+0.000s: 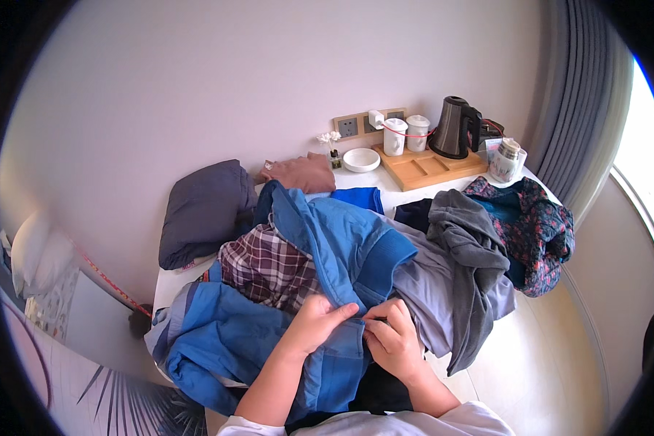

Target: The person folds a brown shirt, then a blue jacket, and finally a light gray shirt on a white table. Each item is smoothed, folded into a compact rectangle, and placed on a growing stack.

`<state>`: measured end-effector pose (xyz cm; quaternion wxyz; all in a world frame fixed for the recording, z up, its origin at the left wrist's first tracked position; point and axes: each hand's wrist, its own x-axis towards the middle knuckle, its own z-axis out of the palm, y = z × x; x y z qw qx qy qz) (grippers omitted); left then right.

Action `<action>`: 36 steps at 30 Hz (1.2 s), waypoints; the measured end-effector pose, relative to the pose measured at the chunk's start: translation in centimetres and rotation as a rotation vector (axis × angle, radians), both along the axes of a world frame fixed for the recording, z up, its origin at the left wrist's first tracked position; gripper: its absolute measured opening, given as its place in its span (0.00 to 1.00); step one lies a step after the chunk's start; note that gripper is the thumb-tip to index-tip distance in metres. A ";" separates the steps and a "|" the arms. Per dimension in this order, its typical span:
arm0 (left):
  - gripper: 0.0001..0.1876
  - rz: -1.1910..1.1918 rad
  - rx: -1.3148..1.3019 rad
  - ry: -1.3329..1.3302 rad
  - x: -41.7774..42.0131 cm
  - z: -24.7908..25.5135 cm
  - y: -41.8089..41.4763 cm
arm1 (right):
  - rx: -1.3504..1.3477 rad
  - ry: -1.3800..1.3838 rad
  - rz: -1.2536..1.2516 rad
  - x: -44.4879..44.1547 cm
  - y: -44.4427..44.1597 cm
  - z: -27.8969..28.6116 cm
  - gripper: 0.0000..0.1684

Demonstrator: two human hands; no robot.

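Observation:
A blue jacket (338, 229) with a plaid lining (272, 261) lies spread over the front of the white table, its lower part hanging off the edge. My left hand (322, 321) grips the jacket's front edge, thumb on top. Close beside it, my right hand (389, 335) pinches the edge near the bottom corner between thumb and fingers. What exactly sits between the right fingertips is too small to tell. One blue sleeve (201, 376) hangs toward me on the left.
A folded dark garment (204, 212) and a brown one (302, 173) lie behind. On the right are a grey garment (466, 245) and a floral one (545, 234). A kettle (451, 131) and lidded cups (395, 139) stand on a wooden tray (403, 177), near a white bowl (361, 160).

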<state>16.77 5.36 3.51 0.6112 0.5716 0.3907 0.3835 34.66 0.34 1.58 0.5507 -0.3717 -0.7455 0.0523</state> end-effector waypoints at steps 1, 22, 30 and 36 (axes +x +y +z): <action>0.09 0.018 0.002 -0.038 0.0 -0.3 -0.1 | -0.008 0.007 -0.012 -0.1 0.0 -0.2 0.16; 0.20 0.008 0.129 -0.044 -1.1 0.4 -0.5 | -1.016 0.925 0.572 0.8 -0.5 -0.9 0.15; 0.13 -0.269 -0.026 -0.018 -2.7 0.9 -0.7 | -1.038 1.174 0.671 0.6 0.3 -2.3 0.07; 0.08 -0.183 -0.025 -0.058 -1.8 0.9 -1.0 | -1.016 1.253 0.781 1.0 0.5 -2.6 0.03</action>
